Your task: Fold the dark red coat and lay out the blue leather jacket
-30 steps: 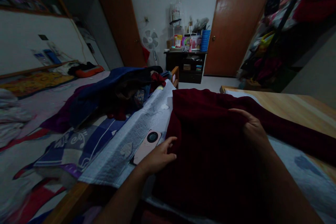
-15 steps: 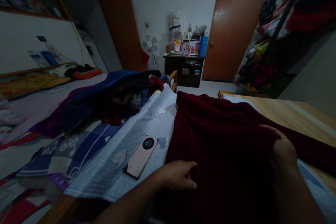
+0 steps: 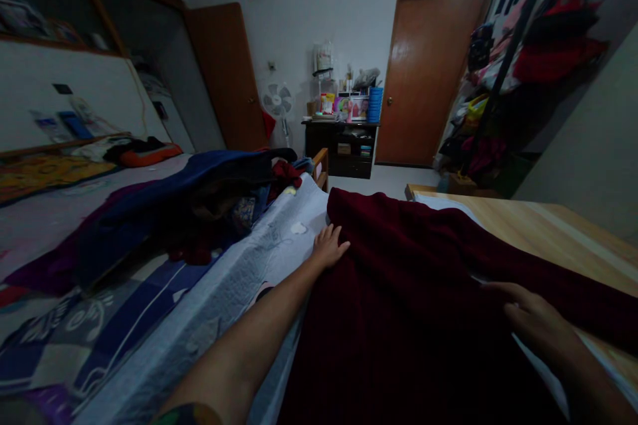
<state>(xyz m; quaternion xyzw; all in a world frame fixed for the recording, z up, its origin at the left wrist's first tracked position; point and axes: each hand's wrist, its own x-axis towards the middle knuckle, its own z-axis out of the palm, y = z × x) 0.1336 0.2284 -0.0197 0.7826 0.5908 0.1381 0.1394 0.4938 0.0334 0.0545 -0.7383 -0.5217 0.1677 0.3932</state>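
Observation:
A dark red knitted garment (image 3: pixel 399 292) lies spread over a light blue quilted cloth (image 3: pixel 279 232), with one sleeve stretched to the right over the wooden surface. My left hand (image 3: pixel 329 246) rests on the garment's upper left edge, fingers apart. At the garment's right side, below the sleeve, my right hand (image 3: pixel 531 315) touches the edge, its index finger extended and the other fingers partly hidden. A phone (image 3: pixel 264 291) lies on the cloth, mostly covered by my left forearm.
A heap of dark clothes (image 3: pixel 164 199) lies on the bed at the left. Bare wood (image 3: pixel 563 226) shows at the right. Farther back stand a fan (image 3: pixel 278 101), a black cabinet (image 3: pixel 339 159) and a wooden door (image 3: pixel 416 80). Clothes and bags hang at the upper right.
My left hand has moved up and forward to the garment's upper left edge, its forearm now over the phone. My right hand is slightly lower. The garment looks flatter, and the view has tilted up.

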